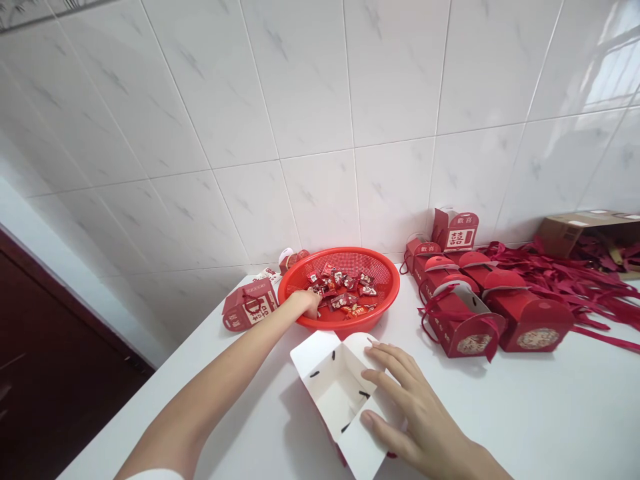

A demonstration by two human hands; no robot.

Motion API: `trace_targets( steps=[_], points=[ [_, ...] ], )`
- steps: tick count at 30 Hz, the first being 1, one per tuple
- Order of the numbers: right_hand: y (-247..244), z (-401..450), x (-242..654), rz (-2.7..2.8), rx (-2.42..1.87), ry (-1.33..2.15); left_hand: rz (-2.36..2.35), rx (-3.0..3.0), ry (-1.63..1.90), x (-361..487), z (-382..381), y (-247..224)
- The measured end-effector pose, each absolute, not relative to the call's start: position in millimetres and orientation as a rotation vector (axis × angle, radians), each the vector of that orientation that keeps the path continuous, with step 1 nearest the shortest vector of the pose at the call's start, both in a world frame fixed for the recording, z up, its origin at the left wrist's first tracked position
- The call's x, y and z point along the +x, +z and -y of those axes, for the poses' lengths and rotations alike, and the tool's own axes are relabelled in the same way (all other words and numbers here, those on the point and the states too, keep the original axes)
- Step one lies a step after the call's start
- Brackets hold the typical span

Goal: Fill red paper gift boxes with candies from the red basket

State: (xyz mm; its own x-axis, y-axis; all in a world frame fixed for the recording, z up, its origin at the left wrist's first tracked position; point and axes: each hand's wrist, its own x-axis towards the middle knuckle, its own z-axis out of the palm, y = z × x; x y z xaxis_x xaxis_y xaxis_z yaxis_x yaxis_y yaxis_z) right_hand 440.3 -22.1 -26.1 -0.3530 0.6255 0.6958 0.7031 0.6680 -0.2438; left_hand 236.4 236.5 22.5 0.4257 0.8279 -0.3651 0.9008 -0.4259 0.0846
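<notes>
My left hand point(309, 303) reaches over the near left rim of a red plastic colander point(393, 293), down among several wrapped candies point(345, 300). Its fingers point downward and are mostly hidden, so what they hold cannot be made out. In front of the colander stands a paper gift box point(333, 400), its flaps spread and its white inside showing, with small dark ends poking through slots. My right hand point(410, 407) rests on the right flaps of this box with fingers apart. No candy shows inside the box.
Several red gift boxes point(530, 320) with ribbons stand at the right. Behind them lie a heap of dark red ribbons point(560, 273) and a cardboard carton point(565, 233). Another red box point(250, 305) lies left of the colander. A tiled wall point(320, 187) borders the white table point(590, 413).
</notes>
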Motion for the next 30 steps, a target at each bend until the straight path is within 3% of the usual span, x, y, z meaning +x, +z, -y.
trace_targets(
  steps=[6,13,21,30],
  points=[
    [-26.7,21.3,441.1,2.078,-1.016,-0.115,-1.586,2.348,-0.509,242.1,-228.6,34.5],
    [-25.8,21.6,440.8,2.085,-1.02,-0.12,-1.428,2.327,-0.037,230.4,-221.0,47.8],
    [-22.2,22.9,441.5,2.1,-1.025,-0.094,-1.331,2.269,0.012,227.2,-216.3,45.0],
    [-22.3,23.4,441.5,2.112,-1.049,-0.08,-1.348,2.283,0.555,229.3,-218.9,44.4]
  ],
)
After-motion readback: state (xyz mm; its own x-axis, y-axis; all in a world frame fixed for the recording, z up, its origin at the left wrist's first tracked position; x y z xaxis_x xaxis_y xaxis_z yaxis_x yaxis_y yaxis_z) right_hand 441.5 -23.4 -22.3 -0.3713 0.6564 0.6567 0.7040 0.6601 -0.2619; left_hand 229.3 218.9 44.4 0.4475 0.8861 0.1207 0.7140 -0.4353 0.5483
